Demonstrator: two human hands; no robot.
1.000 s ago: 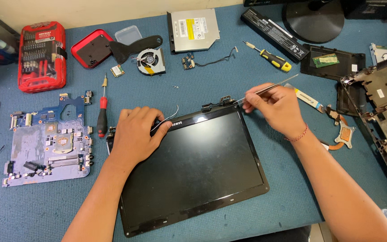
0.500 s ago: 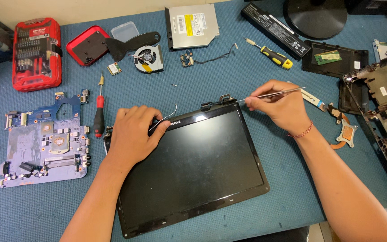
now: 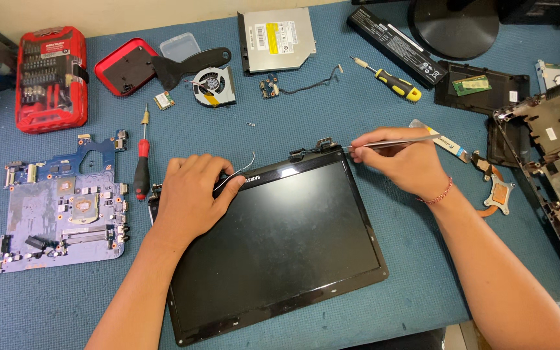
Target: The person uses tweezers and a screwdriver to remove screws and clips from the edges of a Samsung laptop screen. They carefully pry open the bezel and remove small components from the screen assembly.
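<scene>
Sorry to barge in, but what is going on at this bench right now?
A person is working on a laptop screen panel lying on the blue mat. The left hand presses on its top left corner, while the right hand holds metal tweezers at the hinge on the top edge. A motherboard, fan and screwdrivers lie around.

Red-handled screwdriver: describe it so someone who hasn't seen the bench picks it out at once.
Start at the laptop screen panel in the middle of the blue mat. Just beyond its upper left corner, past the left hand, the red-handled screwdriver lies between the panel and the blue circuit board. Its grip is red and black; the other screwdriver nearby has a yellow one.
</scene>
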